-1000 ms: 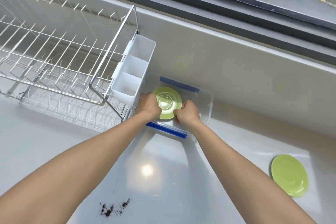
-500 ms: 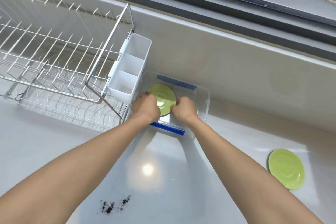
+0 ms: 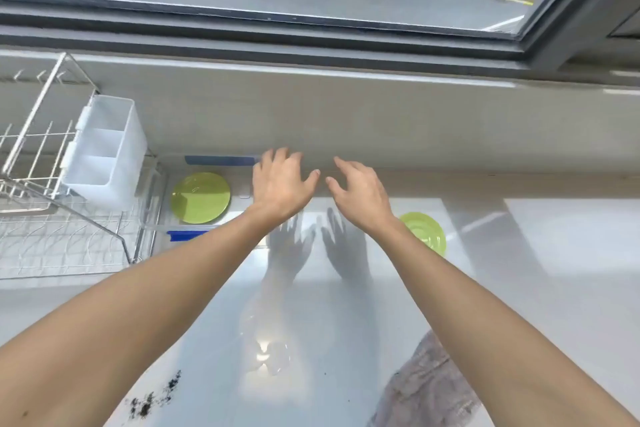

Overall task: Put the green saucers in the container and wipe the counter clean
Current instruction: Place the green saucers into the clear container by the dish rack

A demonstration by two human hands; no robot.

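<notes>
One green saucer (image 3: pixel 201 197) lies flat inside the clear plastic container (image 3: pixel 162 227) with blue clips, at the back left of the white counter (image 3: pixel 311 322). A second green saucer (image 3: pixel 427 232) lies on the counter to the right, partly hidden behind my right forearm. My left hand (image 3: pixel 282 182) and my right hand (image 3: pixel 360 192) hover side by side above the counter between the two saucers, fingers spread and holding nothing. A patch of dark crumbs (image 3: pixel 152 399) lies on the counter near the front left.
A wire dish rack (image 3: pixel 52 218) with a white cutlery holder (image 3: pixel 104 152) stands at the left, right beside the container. A grey cloth (image 3: pixel 429 388) lies on the counter at the front right under my right arm. A window ledge runs along the back.
Both hands let go of the saucer in the container, lifted out and moved right with fingers spread. The view swung up and right, bringing the cloth into sight.
</notes>
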